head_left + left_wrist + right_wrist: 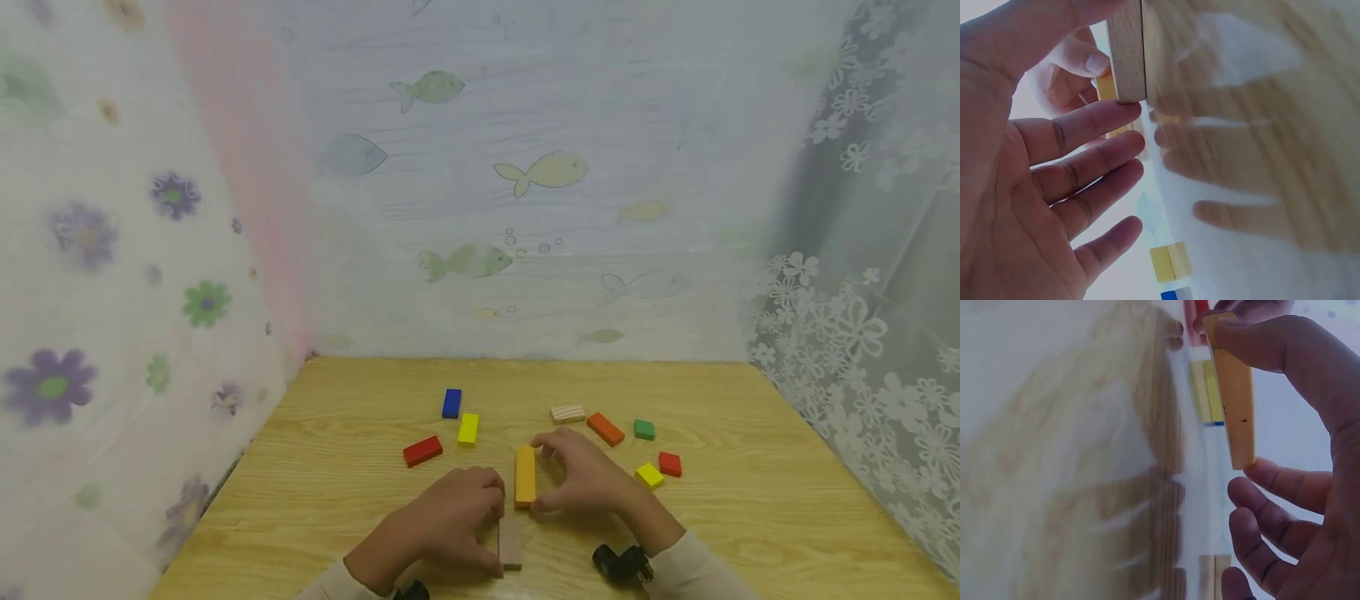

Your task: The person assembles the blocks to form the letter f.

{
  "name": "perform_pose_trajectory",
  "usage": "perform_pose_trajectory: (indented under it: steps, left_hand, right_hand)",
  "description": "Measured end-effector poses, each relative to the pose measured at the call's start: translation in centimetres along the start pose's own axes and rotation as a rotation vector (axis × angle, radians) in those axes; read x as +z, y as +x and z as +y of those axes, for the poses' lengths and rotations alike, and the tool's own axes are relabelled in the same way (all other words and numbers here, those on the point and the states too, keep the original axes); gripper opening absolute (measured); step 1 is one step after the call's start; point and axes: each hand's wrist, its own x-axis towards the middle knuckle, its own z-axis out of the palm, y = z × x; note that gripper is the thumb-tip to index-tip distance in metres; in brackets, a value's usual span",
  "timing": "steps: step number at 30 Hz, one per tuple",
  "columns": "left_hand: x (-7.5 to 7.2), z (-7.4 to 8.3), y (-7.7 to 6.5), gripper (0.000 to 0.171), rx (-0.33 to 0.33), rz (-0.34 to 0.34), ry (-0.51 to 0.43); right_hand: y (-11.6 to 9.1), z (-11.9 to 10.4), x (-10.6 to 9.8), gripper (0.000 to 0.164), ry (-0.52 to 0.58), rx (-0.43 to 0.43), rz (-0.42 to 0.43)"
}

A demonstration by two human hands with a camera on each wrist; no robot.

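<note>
In the head view my left hand (457,515) is at the near middle of the table, beside a plain wooden block (509,546). The left wrist view shows this block (1127,56) pinched lengthwise between thumb and index fingertip, the other fingers spread. My right hand (588,475) spans an orange-yellow block (525,475) just beyond the wooden one. Its thumb is on one end and its index fingertip on the other, as the right wrist view shows with the block (1235,400). The two blocks are nearly in line.
Left of the hands lie a red block (423,451), a yellow block (468,430) and a blue block (452,403). Beyond the right hand are a striped wooden block (567,414), an orange block (605,429), a green block (644,430), a small red block (670,464) and a small yellow block (649,476).
</note>
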Motion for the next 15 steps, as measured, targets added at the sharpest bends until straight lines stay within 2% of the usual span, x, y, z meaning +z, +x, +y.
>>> perform_pose_trajectory:
  steps: [8,15]
  left_hand:
    - [0.2,0.29,0.05,0.052,-0.061,-0.029,0.0]
    - [-0.44,0.59,0.02,0.062,-0.073,-0.054,0.037]
  right_hand:
    - [0.17,-0.25,0.5,0.084,-0.002,-0.001,-0.028]
    - [0.24,-0.44,0.6,0.084,-0.021,0.001,-0.03]
